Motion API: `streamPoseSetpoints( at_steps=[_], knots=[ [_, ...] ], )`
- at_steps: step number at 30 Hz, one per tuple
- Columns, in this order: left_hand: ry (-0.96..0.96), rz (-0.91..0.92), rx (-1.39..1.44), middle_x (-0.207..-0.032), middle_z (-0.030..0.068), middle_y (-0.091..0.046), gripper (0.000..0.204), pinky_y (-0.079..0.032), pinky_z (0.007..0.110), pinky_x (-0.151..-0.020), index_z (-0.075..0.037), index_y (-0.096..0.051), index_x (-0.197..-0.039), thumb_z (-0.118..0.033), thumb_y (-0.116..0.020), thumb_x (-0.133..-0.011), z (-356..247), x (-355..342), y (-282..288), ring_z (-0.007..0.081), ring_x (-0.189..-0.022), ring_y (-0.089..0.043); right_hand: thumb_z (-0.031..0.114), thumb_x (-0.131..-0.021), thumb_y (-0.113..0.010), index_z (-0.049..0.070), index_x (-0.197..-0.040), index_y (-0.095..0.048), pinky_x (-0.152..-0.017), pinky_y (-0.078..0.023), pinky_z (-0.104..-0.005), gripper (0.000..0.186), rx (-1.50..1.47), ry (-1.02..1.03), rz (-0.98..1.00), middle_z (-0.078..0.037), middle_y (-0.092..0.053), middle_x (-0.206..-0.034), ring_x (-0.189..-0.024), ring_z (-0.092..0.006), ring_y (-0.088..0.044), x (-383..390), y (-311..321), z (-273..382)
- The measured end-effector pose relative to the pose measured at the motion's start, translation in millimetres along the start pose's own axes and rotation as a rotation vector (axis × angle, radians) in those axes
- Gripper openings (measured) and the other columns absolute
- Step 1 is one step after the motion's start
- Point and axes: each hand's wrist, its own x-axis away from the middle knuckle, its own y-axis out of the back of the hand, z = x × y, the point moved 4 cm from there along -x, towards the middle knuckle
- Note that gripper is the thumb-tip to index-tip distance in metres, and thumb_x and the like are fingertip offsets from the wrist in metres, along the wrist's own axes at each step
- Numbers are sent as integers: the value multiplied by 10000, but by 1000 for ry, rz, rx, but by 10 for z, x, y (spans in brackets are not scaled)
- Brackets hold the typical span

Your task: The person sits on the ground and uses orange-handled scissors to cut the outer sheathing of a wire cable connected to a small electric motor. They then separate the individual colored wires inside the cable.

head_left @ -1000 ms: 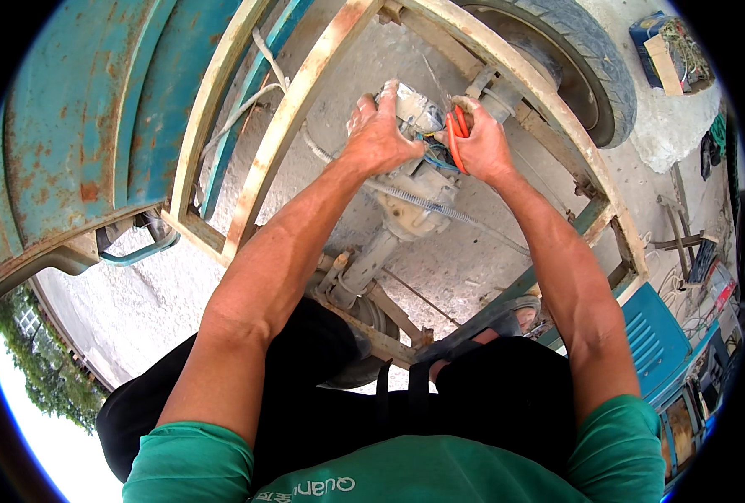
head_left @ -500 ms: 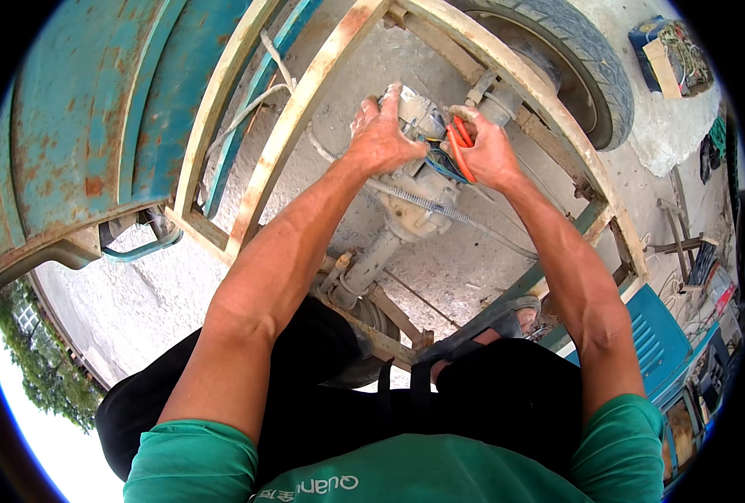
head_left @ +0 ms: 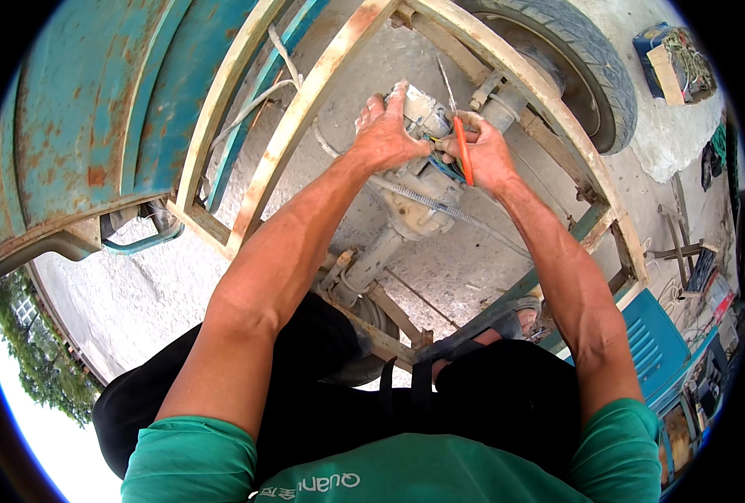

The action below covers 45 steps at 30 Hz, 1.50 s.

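Note:
My left hand [head_left: 387,134] lies against the side of a grey, dusty motor housing [head_left: 424,110], fingers spread up along it. Its thumb reaches to the thin blue and yellow wires [head_left: 444,165] at the lower end of the housing. In my right hand [head_left: 484,153] is a pair of pliers [head_left: 463,152] with orange-red handles, the slim metal end pointing up and away. Thumb and fingertips of that hand also meet at the wires, close to my left thumb; what they pinch there is partly hidden. Below is the axle's gear casing [head_left: 420,210], crossed by a ribbed conduit [head_left: 410,198].
A cream-painted, worn metal frame [head_left: 284,126] surrounds the axle. The tyre [head_left: 594,71] stands at the far right, past the frame. A rusty teal body panel [head_left: 87,109] rises at left. At far right sits a box of wires [head_left: 682,67]; a teal louvred panel [head_left: 653,335] lies nearer.
The pliers have turned in my right hand: their handles now lie together and the metal end sticks out upward. My left hand stays on the housing.

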Motion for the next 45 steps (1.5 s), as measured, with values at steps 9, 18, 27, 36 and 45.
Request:
streamPoseSetpoints(
  at_steps=[9,18,27,36,45],
  knots=[
    [-28,-36,-47,-1463,307,-380,1225,-364,502,-1171,-147,-166,-1640,-436,-834,-655,-11,9,-4,487,-1373,-417,-1,-819,-723,-69,-1382,-451,-618,-578,-294,629,-342,-52,12,-158,-717,-934,-663,-193,-703,-74,46,-16],
    [-38,-64,-73,-1477,316,-362,1212,-350,506,-1179,-141,-148,-1639,-405,-838,-678,-16,30,-42,498,-1386,-392,9,-787,-732,-84,-1377,-458,-598,-576,-311,656,-351,-72,1,-170,-705,-914,-648,-201,-695,-29,8,139],
    [-33,-52,-80,-1502,322,-334,1216,-350,515,-1181,-146,-146,-1641,-406,-854,-688,-23,13,-52,493,-1409,-376,18,-782,-731,-65,-1393,-479,-526,-523,-281,666,-186,-115,-48,-121,-702,-912,-619,-151,-675,-38,-4,209],
    [-157,19,53,-1567,319,-283,1290,-341,507,-1200,-204,-155,-1648,-459,-913,-636,185,-27,3,499,-1460,-315,89,-826,-778,-15,-1391,-523,-693,-537,-284,629,-20,-89,-21,-85,-709,-950,-720,-136,-680,-73,82,92],
    [-77,-5,35,-1561,308,-300,1270,-356,498,-1191,-196,-174,-1646,-404,-879,-611,67,32,17,498,-1436,-349,281,-754,-837,23,-1426,-499,-902,-558,-409,795,499,120,-32,-195,-722,-1137,-1025,-323,-714,107,-19,99]
  ],
)
